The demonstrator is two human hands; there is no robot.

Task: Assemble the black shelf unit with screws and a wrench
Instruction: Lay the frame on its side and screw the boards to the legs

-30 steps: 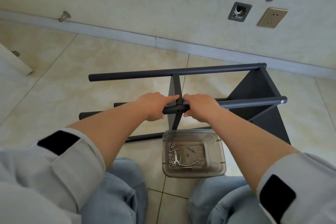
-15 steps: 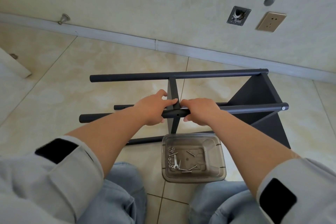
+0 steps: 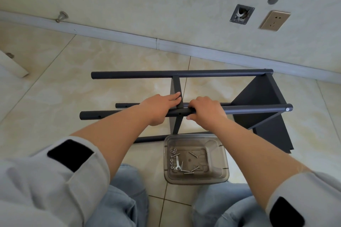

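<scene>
Shelf frame [image 3: 258,101] on its side: right hand [image 3: 206,109] grips near pole [image 3: 249,110], left hand [image 3: 158,107] flat-fingered steadying middle panel [image 3: 177,90], seemingly aligning screw holes.

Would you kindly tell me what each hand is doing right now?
Left hand: open, fingers straight against the shelf panel.
Right hand: gripping the near pole.

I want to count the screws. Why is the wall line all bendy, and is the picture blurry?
Head view: the wide lens bows the baseboard; the middle is sharp, so the screws and wrench in the clear tray show, though small; soft daylight, faint shadows, mild glare on the tiles.
</scene>
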